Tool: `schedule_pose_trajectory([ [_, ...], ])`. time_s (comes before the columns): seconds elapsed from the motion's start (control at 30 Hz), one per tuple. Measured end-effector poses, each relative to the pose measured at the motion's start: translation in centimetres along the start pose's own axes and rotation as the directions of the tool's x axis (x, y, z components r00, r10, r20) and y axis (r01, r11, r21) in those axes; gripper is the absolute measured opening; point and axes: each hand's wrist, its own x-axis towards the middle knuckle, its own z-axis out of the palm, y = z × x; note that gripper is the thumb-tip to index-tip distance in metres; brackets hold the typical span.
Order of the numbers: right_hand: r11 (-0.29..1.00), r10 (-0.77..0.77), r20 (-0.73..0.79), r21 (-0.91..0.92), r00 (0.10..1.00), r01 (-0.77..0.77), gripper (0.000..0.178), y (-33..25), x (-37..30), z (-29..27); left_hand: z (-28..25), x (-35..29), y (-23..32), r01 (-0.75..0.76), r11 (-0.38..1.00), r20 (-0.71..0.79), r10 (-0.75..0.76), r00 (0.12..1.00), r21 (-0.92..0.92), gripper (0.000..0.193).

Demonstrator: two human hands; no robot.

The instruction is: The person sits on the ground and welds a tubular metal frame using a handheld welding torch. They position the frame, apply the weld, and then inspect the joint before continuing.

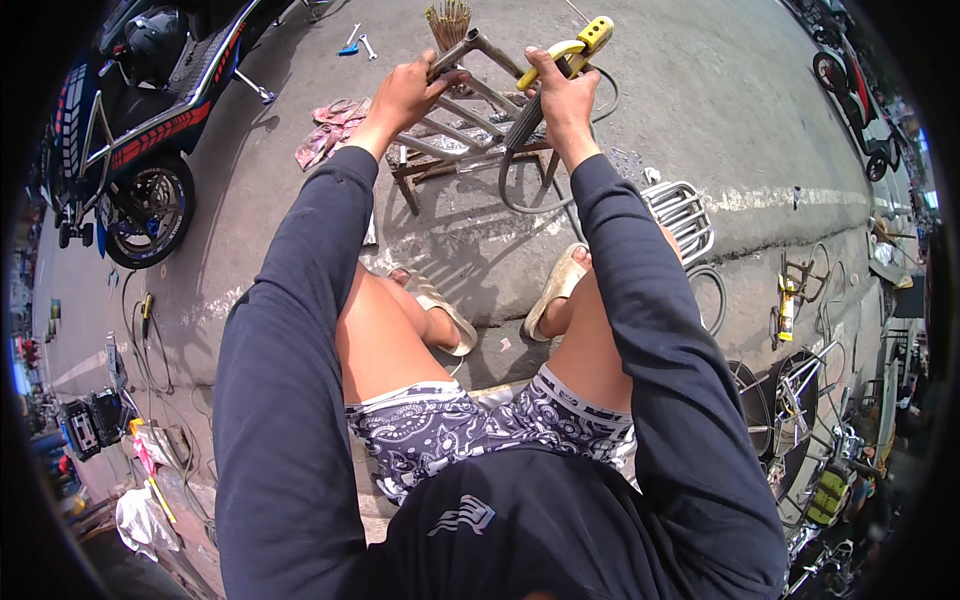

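My left hand [405,100] is closed on the upper end of a metal tube frame [470,130], which has several parallel bars. The frame rests tilted over a low rusty metal stand [410,190]. My right hand [567,105] grips a yellow welding electrode holder [595,35] with a black ribbed handle [523,125], just right of the frame's top. From that handle a dark cable [510,190] loops down beside the stand. No electrode can be made out in the jaws.
A parked motorcycle [140,150] stands at the left. A bundle of thin sticks [448,22], wrenches [367,47] and crumpled patterned cloth [330,130] lie beyond the stand. Near my right knee is a silver tube rack [682,215]. Wheels and metal parts [790,390] crowd the lower right.
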Motion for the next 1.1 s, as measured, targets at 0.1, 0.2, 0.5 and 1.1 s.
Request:
schedule_pose_trajectory([
  [0.1,1.0,-0.014,-0.069,-0.028,0.998,0.012,0.087,-2.0,-0.5,-2.2,0.0,0.4,-0.7,-0.021,1.0,-0.032,0.021,0.999,0.006,0.062],
  [0.2,0.975,0.009,-0.038,-0.22,0.999,-0.017,0.088,-4.5,-1.7,-6.3,-0.4,0.5,-1.7,-0.021,0.999,-0.02,0.02,1.0,-0.031,0.058],
  [0.5,0.541,-0.132,0.224,-0.8,0.965,0.26,0.113,-9.9,-9.5,-14.8,-1.1,0.0,-1.0,-0.02,0.999,0.033,0.022,0.999,-0.042,0.058],
  [1.1,0.512,-0.075,0.379,-0.779,0.923,0.361,0.108,-3.6,-9.8,-12.4,-1.9,0.6,-1.6,0.066,0.986,0.119,-0.048,0.992,-0.153,0.048],
])
